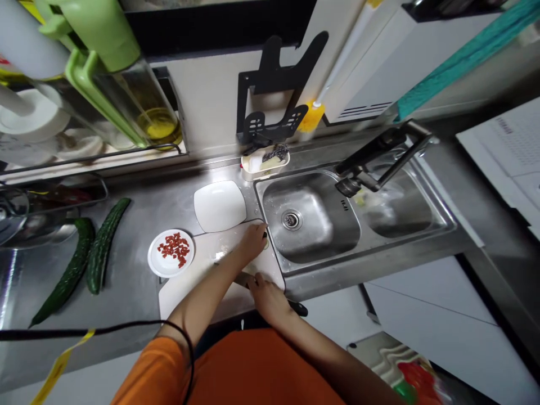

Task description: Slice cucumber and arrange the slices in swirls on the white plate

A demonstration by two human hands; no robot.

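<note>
My left hand (pixel 253 242) is closed near the right edge of the white cutting board (pixel 202 269). A small pale-green bit with a dark edge shows at its fingertips; what it grips is mostly hidden. Closer to my body, my right hand (pixel 268 301) is shut on a kitchen knife (pixel 243 279), its fingers at the blade. The black handle sticks out past my wrist. Left of the board, a small white plate (pixel 152 257) holds chopped red pieces (pixel 175 246). A bare white square plate (pixel 220 206) lies behind the board.
Two cucumbers (pixel 105 247) lie on the steel counter at left. To the right is a double sink (pixel 312 216) with a black faucet (pixel 371 160). A sponge holder (pixel 265 163) stands behind. Oil bottles (pixel 156 112) fill the rack at upper left. A black cord (pixel 126 324) crosses my left arm.
</note>
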